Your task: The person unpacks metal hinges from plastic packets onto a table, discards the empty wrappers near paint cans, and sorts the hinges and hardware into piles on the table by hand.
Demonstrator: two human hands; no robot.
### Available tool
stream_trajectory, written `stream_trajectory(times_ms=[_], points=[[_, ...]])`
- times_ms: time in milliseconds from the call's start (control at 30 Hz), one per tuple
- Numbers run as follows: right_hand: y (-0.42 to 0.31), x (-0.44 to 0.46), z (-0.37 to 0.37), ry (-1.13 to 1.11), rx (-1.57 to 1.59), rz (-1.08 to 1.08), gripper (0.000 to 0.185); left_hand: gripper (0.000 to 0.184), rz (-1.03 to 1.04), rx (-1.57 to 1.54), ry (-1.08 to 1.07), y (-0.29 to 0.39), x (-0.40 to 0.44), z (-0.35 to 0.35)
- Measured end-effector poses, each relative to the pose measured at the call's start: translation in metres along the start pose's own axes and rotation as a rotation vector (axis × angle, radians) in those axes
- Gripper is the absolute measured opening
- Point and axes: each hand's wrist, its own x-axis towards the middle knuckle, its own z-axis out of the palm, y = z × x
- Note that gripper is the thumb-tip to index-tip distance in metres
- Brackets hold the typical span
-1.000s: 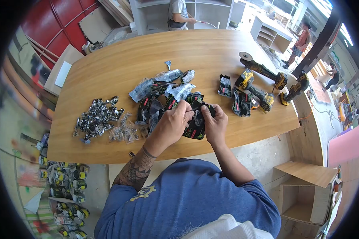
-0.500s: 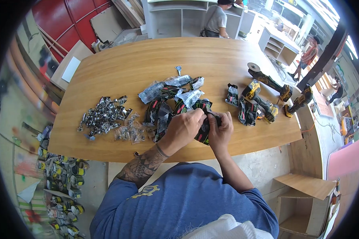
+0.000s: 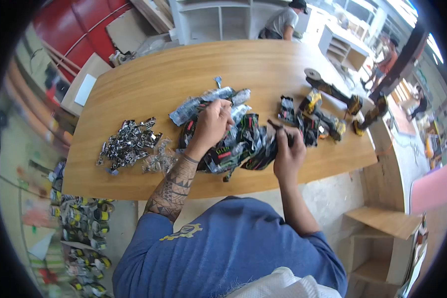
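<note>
Working at a black packet (image 3: 262,155) between the hands seems the step. The right hand (image 3: 289,150) pinches its upper edge; the left hand (image 3: 213,123) is curled closed above wrapped packets (image 3: 221,153), any contents unclear. Pulling further would need steady right fingers.

Green lettering flashes up on a black packet (image 3: 224,157), reading something like "LEN", its first letter blurred; over on the blue shirt (image 3: 233,238) there's a yellow gear emblem (image 3: 183,232); can labels (image 3: 74,215), too small to read!
</note>
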Motion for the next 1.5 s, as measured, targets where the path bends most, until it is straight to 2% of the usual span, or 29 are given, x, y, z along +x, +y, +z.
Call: stream_trajectory(times_ms=[33,67,100,200,233,300,367,400,433,500,567,667,700,767,800,833,900,967,1000,1100,1167,1333,1433,1467,1500], points=[[0.007,0.005,-0.008,0.010,0.125,0.127,0.014,0.018,0.068,-0.235,-0.061,-0.007,-0.003,0.011],[0.015,0.007,-0.010,0.001,0.273,0.201,0.014,0.017,0.095,-0.157,-0.098,0.001,-0.007,0.015],[0.020,0.007,-0.012,0.017,0.262,0.203,0.014,0.017,0.124,-0.079,-0.129,0.010,-0.014,0.017],[0.028,0.009,-0.014,-0.006,0.339,0.207,0.014,0.022,0.147,-0.263,-0.258,0.015,-0.026,0.040],[0.027,0.008,-0.015,-0.008,0.336,0.209,0.014,0.025,0.071,-0.200,-0.284,0.038,-0.033,0.043],[0.021,0.006,-0.015,-0.039,0.239,0.173,0.013,0.027,0.085,-0.007,-0.336,0.030,-0.033,0.055],[0.025,0.005,-0.017,-0.008,0.147,0.129,0.011,0.028,0.186,0.087,-0.184,0.021,-0.032,0.069],[0.028,0.005,-0.021,0.028,0.130,0.149,0.012,0.028,0.209,0.002,-0.175,0.027,-0.035,0.069],[0.037,0.011,-0.020,0.136,0.136,0.106,0.015,0.026,0.315,0.052,-0.136,0.023,-0.037,0.074],[0.045,0.026,-0.033,0.269,0.356,0.251,0.017,0.025,0.374,0.038,-0.152,0.015,-0.048,0.078],[0.065,0.047,-0.060,0.350,0.426,0.216,0.018,0.024,0.371,0.003,-0.151,0.008,-0.061,0.077],[0.058,0.061,-0.085,0.368,0.498,0.215,0.021,0.018,0.299,0.067,-0.177,-0.014,-0.072,0.064],[0.052,0.064,-0.091,0.382,0.510,0.212,0.022,0.017,0.219,0.109,-0.155,-0.016,-0.073,0.057],[0.069,0.066,-0.101,0.364,0.435,0.183,0.020,0.017,0.252,0.155,-0.082,-0.023,-0.064,0.054],[0.094,0.066,-0.110,0.279,0.459,0.188,0.024,0.018,0.323,0.180,-0.034,-0.007,-0.062,0.052],[0.094,0.064,-0.101,0.259,0.508,0.194,0.019,0.021,0.392,0.208,0.027,0.013,-0.060,0.049],[0.070,0.054,-0.073,0.147,0.637,0.245,0.014,0.023,0.389,0.195,0.055,0.022,-0.051,0.053],[0.065,0.047,-0.055,0.038,0.656,0.228,0.011,0.020,0.639,0.195,-0.045,0.032,-0.044,0.054],[0.058,0.043,-0.046,0.004,0.652,0.229,0.010,0.017,0.565,0.166,-0.113,0.041,-0.045,0.057],[0.047,0.034,-0.031,-0.139,0.669,0.195,0.006,0.018,0.511,0.130,-0.176,0.037,-0.040,0.070],[0.040,0.028,-0.023,-0.144,0.609,0.198,0.003,0.020,0.528,0.150,-0.155,0.033,-0.036,0.073],[0.048,0.025,-0.024,-0.198,0.453,0.158,0.005,0.025,0.361,0.121,-0.254,0.036,-0.039,0.064],[0.043,0.024,-0.016,-0.195,0.361,0.119,0.008,0.031,0.412,0.089,-0.233,0.032,-0.038,0.066],[0.037,0.023,-0.013,-0.202,0.255,0.082,0.010,0.023,0.445,0.097,-0.194,0.033,-0.039,0.066],[0.033,0.021,-0.008,-0.227,0.268,0.078,0.010,0.023,0.442,0.110,-0.170,0.033,-0.038,0.062]])
